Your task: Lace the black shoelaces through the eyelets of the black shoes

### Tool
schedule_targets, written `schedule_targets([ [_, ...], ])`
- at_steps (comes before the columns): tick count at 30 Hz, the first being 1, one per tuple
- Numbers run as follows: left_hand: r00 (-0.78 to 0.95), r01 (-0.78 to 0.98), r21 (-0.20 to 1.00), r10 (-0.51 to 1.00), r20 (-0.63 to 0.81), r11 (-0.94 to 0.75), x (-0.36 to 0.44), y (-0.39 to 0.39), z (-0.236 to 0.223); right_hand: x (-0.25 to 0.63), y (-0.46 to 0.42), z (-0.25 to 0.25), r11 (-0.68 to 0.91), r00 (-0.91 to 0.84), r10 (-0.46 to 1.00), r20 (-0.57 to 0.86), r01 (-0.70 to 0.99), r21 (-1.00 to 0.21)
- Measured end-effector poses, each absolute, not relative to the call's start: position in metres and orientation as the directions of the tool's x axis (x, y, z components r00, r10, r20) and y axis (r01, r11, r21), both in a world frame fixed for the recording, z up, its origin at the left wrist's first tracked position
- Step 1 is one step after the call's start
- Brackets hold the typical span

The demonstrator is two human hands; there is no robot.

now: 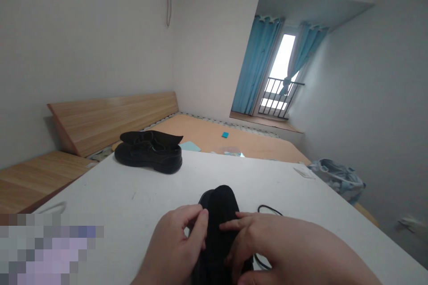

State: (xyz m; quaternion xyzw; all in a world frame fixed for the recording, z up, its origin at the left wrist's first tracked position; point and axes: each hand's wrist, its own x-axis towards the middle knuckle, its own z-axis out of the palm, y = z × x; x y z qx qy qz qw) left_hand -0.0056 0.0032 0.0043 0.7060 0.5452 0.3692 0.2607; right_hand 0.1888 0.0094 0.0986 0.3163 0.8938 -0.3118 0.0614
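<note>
A black shoe (204,197) lies at the near edge of the white table, its toe pointing away from me. On top of it rests a black insole (224,200), which covers most of the shoe. My left hand (182,236) is closed at the left side, thumb and forefinger pinched together beside the insole's edge; what is between them is hidden. From the right, my right hand (254,240) lays outstretched fingers on the insole, with its lower fingers bent against it. A second black shoe (150,156) stands farther left, with another black insole (167,139) across its top.
Right of the near shoe, a black cable (269,208) curls on the white table (133,213). Behind is a bed (207,127) with a small blue item (225,135) and a wooden headboard (117,116). A fabric basket (337,178) stands right of the table.
</note>
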Motion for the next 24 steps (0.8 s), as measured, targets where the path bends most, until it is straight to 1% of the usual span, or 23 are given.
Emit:
schedule_targets([
  [2, 0.13, 0.601, 0.75, 0.96, 0.249, -0.276, -0.005, 0.003, 0.003, 0.187, 0.012, 0.096, 0.615, -0.793, 0.541, -0.28, 0.6, -0.512],
  [5, 0.153, 0.634, 0.7, 0.94, 0.303, -0.329, -0.004, 0.003, 0.001, 0.184, 0.016, 0.093, 0.628, -0.783, 0.575, -0.237, 0.608, -0.486],
  [8, 0.205, 0.617, 0.66, 0.897, 0.392, -0.43, -0.002, 0.003, -0.002, 0.185, 0.021, 0.089, 0.633, -0.783, 0.576, -0.233, 0.608, -0.48],
  [11, 0.222, 0.635, 0.588, 0.847, 0.483, -0.502, -0.001, 0.005, -0.003, 0.186, 0.025, 0.087, 0.622, -0.781, 0.581, -0.229, 0.607, -0.495],
  [13, 0.224, 0.646, 0.579, 0.848, 0.48, -0.498, -0.001, 0.005, -0.002, 0.187, 0.026, 0.087, 0.612, -0.779, 0.588, -0.217, 0.605, -0.51],
  [17, 0.263, 0.629, 0.634, 0.891, 0.37, -0.449, 0.0, 0.004, -0.002, 0.186, 0.028, 0.088, 0.594, -0.769, 0.602, -0.216, 0.612, -0.523],
  [19, 0.273, 0.629, 0.646, 0.901, 0.336, -0.432, 0.0, 0.004, -0.003, 0.186, 0.029, 0.089, 0.598, -0.774, 0.593, -0.222, 0.608, -0.522],
  [22, 0.266, 0.636, 0.617, 0.883, 0.387, -0.463, -0.002, 0.004, -0.005, 0.189, 0.032, 0.092, 0.602, -0.778, 0.588, -0.22, 0.603, -0.524],
  [24, 0.277, 0.649, 0.562, 0.847, 0.454, -0.513, -0.003, 0.005, -0.006, 0.194, 0.034, 0.098, 0.573, -0.738, 0.642, -0.207, 0.642, -0.51],
])
